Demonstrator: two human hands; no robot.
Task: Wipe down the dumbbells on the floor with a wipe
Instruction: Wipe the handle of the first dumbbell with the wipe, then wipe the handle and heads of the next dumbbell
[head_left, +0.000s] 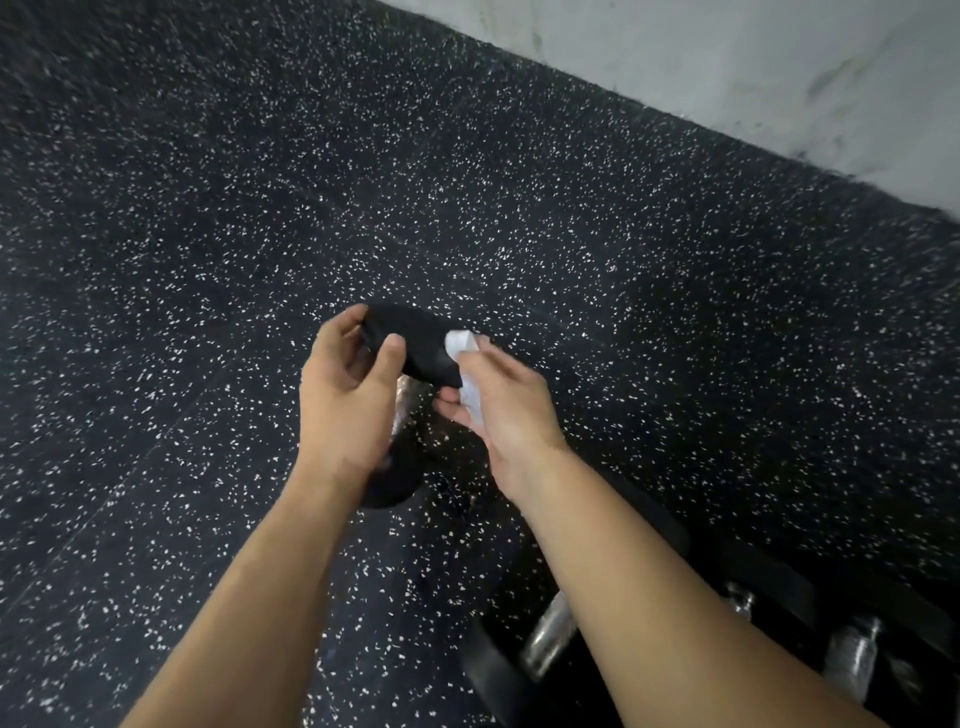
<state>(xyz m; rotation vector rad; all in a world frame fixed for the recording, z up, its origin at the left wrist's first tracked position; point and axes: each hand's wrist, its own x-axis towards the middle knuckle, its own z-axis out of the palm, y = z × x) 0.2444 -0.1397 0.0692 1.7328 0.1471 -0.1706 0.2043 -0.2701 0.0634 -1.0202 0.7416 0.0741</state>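
A black dumbbell (415, 348) stands tilted on the speckled floor, its upper head raised between my hands and its lower head (395, 478) down by my left wrist. My left hand (348, 395) grips the left side of the upper head, thumb and fingers curled round it. My right hand (504, 410) holds a white wipe (465, 358) against the right side of that head. The chrome handle is mostly hidden behind my left hand.
More black dumbbells with chrome handles (550, 639) (852, 654) lie at the lower right under my right forearm. A pale wall (753, 67) borders the black speckled rubber floor (208, 260) at the upper right.
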